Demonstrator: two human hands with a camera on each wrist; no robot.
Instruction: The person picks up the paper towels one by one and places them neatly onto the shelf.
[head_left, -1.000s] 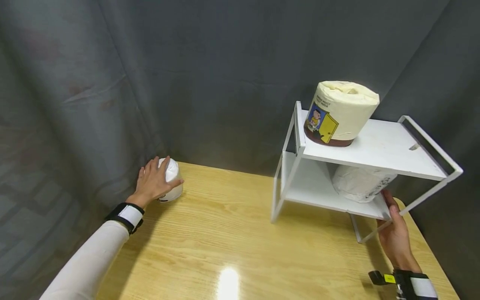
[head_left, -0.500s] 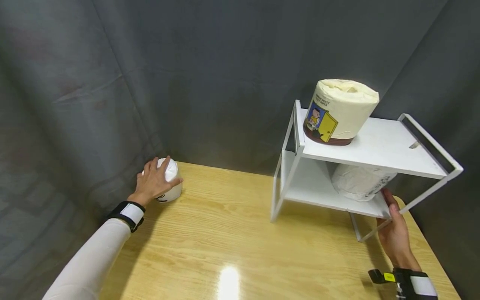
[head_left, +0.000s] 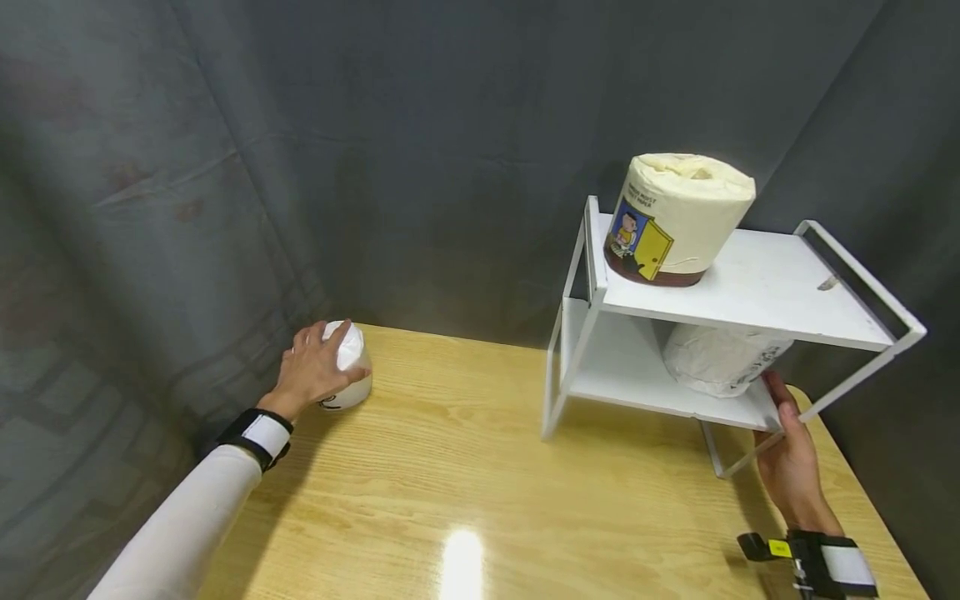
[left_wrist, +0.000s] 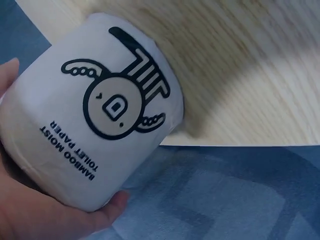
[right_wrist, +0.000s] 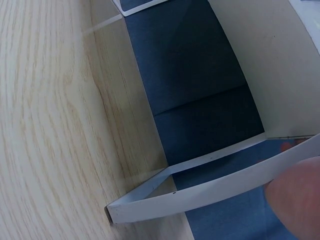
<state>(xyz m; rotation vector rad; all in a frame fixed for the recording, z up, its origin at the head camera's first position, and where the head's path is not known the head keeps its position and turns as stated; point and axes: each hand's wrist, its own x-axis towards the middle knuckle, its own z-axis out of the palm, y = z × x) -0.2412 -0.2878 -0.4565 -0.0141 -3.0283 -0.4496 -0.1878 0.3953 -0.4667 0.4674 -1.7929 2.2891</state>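
In the head view, my left hand (head_left: 312,372) holds a white toilet paper roll (head_left: 357,389) at the back left corner of the wooden table. The left wrist view shows the roll (left_wrist: 120,145) printed with a cartoon animal and the words "bamboo moist toilet paper", my thumb and fingers around its end. My right hand (head_left: 793,475) grips the right side of a white two-tier rack (head_left: 780,283) by the lower shelf, some fingers hidden behind the frame. A second white wrapped roll (head_left: 712,364) sits on that lower shelf, close to those fingers. In the right wrist view, a blurred finger lies against the frame bar (right_wrist: 215,192).
A cream toilet paper roll (head_left: 678,221) with a cartoon picture stands on the rack's top shelf, near its left rail. Dark grey curtains (head_left: 450,167) hang behind and beside the table (head_left: 450,450).
My left hand and its roll have shifted slightly to the right and towards me. My right hand stays at the rack. The head view has tilted a little.
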